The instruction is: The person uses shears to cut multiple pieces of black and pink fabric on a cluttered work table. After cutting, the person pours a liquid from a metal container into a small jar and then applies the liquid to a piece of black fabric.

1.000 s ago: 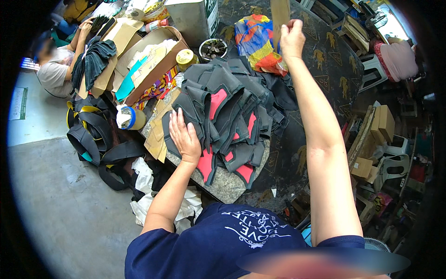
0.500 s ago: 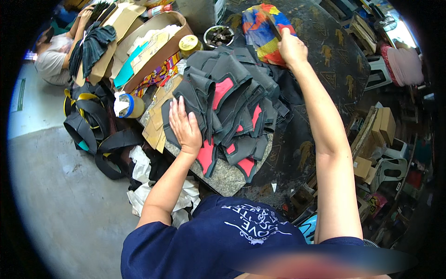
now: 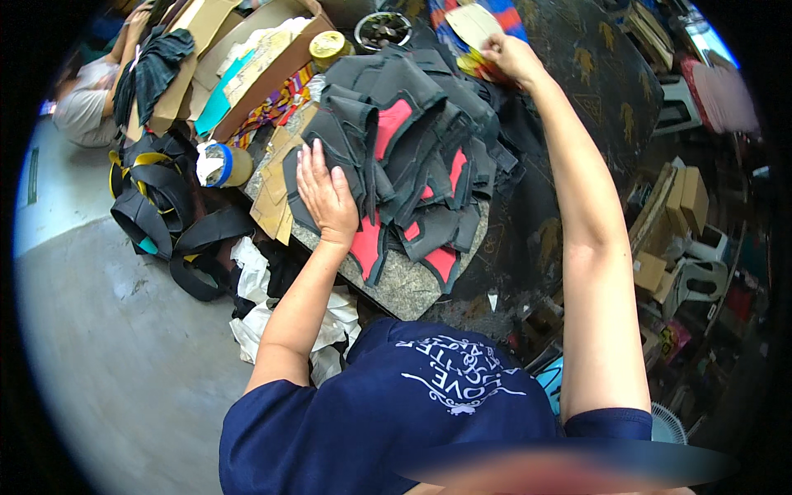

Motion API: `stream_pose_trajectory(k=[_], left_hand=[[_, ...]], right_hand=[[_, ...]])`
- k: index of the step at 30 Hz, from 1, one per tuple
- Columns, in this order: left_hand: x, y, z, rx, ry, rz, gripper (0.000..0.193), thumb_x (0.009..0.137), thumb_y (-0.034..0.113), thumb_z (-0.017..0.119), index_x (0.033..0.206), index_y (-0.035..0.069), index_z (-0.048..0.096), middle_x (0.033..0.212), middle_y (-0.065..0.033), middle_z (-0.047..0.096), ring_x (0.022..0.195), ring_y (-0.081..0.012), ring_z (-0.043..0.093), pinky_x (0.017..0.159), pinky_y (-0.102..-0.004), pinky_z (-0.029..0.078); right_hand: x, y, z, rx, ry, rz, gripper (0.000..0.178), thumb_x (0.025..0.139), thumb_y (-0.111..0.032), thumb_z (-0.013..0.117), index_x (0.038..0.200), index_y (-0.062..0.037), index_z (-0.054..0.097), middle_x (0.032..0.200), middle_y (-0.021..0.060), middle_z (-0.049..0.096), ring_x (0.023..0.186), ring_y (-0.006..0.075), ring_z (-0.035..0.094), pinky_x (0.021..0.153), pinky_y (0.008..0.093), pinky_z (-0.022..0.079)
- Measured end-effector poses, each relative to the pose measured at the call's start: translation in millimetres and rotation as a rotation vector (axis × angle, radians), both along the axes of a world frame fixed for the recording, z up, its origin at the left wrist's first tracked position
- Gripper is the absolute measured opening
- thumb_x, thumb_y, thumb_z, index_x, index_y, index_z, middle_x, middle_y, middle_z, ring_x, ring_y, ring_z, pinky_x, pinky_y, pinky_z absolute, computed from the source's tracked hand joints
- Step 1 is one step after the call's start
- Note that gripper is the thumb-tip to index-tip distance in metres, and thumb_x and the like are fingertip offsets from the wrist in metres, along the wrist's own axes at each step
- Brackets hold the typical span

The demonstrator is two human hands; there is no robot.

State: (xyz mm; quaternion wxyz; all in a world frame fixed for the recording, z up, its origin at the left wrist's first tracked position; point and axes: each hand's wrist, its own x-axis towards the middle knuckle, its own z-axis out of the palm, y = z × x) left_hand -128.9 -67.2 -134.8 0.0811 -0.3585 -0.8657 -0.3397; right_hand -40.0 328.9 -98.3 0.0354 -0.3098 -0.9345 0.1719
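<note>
A heap of dark grey cut fabric pieces (image 3: 412,91), several with bright pink parts, covers a speckled grey board (image 3: 404,301). My left hand (image 3: 327,198) rests flat on the heap's left side, fingers stretched out. At the far end, my right arm reaches forward over the table. There my right hand (image 3: 511,59) grips the edge of a cream-coloured flat piece with rounded corners (image 3: 473,25). The piece is tilted above a red, blue and yellow patterned cloth (image 3: 505,18). My right fingertips are partly hidden.
A cardboard box (image 3: 268,78) of scraps stands at the far left. Around it are a yellow-lidded jar (image 3: 330,48), a blue-rimmed jar (image 3: 227,165) and a bowl of dark items (image 3: 383,31). Black straps (image 3: 169,186) hang left. A co-worker (image 3: 87,103) sits beyond.
The flat piece in my right hand has turned from edge-on to show its cream face. My left hand stays on the heap. The whole view has shifted slightly.
</note>
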Motion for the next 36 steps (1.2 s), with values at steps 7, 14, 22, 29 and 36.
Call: stream_pose_trajectory(k=[7,14,22,29,36], left_hand=[[-0.4,1.2,-3.5,0.015,0.016,-0.002,0.052,0.098,0.024,0.040,0.146,0.005,0.038,0.147,-0.0222,0.039,0.136,-0.0398,0.034,0.113,-0.0484,0.023],[-2.9,0.9,-4.7,0.028,0.025,-0.030,0.051,0.099,0.024,0.039,0.146,0.004,0.038,0.147,-0.0222,0.039,0.137,-0.0385,0.034,0.113,-0.0471,0.022],[-3.8,0.5,-5.5,0.027,0.028,-0.054,0.051,0.101,0.026,0.037,0.145,0.002,0.038,0.146,-0.0251,0.039,0.135,-0.0396,0.035,0.113,-0.0475,0.023],[-5.0,0.9,-8.7,0.025,0.051,-0.041,0.051,0.100,0.026,0.039,0.145,0.003,0.039,0.146,-0.0247,0.040,0.134,-0.0396,0.037,0.112,-0.0475,0.024],[-8.5,1.7,-12.9,0.047,0.045,-0.052,0.051,0.100,0.028,0.039,0.145,0.004,0.039,0.146,-0.0248,0.039,0.134,-0.0402,0.036,0.112,-0.0479,0.024]], right_hand=[[115.3,25.6,-24.7,-0.122,0.685,-0.278,0.039,0.102,-0.036,0.045,0.115,-0.0064,0.067,0.111,0.0105,0.067,0.104,0.0200,0.062,0.088,0.0325,0.048],[135.8,-77.3,-82.4,-0.331,0.553,-0.227,0.069,0.101,-0.055,0.029,0.145,-0.0018,0.039,0.152,0.0190,0.036,0.142,0.0305,0.032,0.116,0.0359,0.022],[255.5,-79.1,-6.7,-0.059,0.194,-0.452,0.057,0.084,-0.044,0.066,0.133,-0.0160,0.057,0.139,0.0167,0.052,0.133,0.0343,0.044,0.106,0.0417,0.038],[306.6,-109.7,-59.0,0.282,0.032,-0.239,0.060,0.088,-0.020,0.054,0.146,-0.0243,0.041,0.149,0.0234,0.036,0.138,0.0461,0.031,0.113,0.0525,0.028],[253.9,-160.1,-41.0,0.403,0.225,-0.014,0.048,0.081,-0.020,0.068,0.128,-0.0135,0.058,0.132,0.0124,0.053,0.124,0.0321,0.048,0.107,0.0438,0.037]])
